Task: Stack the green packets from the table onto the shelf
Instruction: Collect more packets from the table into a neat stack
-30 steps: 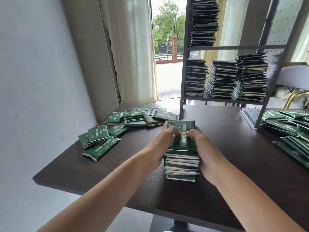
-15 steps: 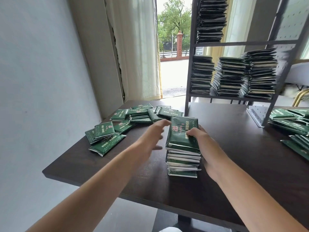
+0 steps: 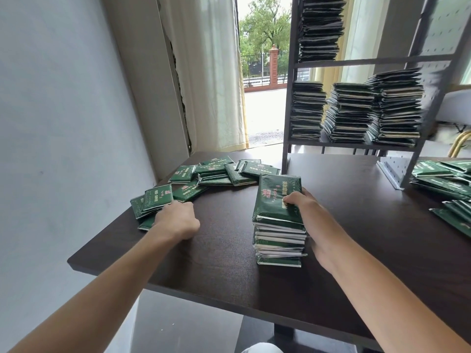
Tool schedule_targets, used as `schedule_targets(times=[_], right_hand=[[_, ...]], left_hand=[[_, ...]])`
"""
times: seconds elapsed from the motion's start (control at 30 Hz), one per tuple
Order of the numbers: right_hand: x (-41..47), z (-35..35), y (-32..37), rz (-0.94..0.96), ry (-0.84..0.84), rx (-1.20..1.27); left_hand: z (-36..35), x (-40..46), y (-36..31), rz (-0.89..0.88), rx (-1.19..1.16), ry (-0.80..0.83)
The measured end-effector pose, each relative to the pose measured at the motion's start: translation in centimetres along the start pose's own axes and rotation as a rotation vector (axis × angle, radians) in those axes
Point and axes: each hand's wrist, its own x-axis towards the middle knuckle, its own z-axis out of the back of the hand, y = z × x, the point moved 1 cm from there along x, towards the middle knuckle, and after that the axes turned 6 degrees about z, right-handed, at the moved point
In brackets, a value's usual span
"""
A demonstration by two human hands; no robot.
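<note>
A tall stack of green packets [image 3: 277, 200] stands on the dark table [image 3: 224, 263] in front of me. My right hand [image 3: 313, 220] grips its right side, thumb pressed on the top packet. My left hand [image 3: 178, 220] is far to the left, fingers curled down onto the near edge of a few loose green packets [image 3: 156, 200]. Its fingertips are hidden. The metal shelf [image 3: 356, 61] stands at the back of the table, with several packet stacks [image 3: 349, 113] on its lower level and one on the upper.
More loose green packets [image 3: 216, 173] lie scattered at the table's far left, near the wall and curtain. Another spread of packets [image 3: 443, 179] lies at the right, beside the shelf's perforated foot. A gold chair leg [image 3: 458, 143] shows behind the shelf.
My left hand has left the stack and moved left to the loose packets. My right hand stays on the stack.
</note>
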Motion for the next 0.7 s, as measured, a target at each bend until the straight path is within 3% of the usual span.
schedule_targets(times=[0.37, 0.53, 0.7], right_hand=[[0.1, 0.1, -0.2, -0.008, 0.012, -0.004], [0.0, 0.2, -0.3, -0.006, 0.028, 0.025], [-0.1, 0.3, -0.2, -0.001, 0.027, 0.019]], left_hand=[[0.1, -3.9, -5.7, -0.384, -0.084, -0.065], [-0.1, -3.2, -6.2, -0.391, 0.042, -0.045], [0.1, -3.5, -5.8, -0.569, 0.098, -0.098]])
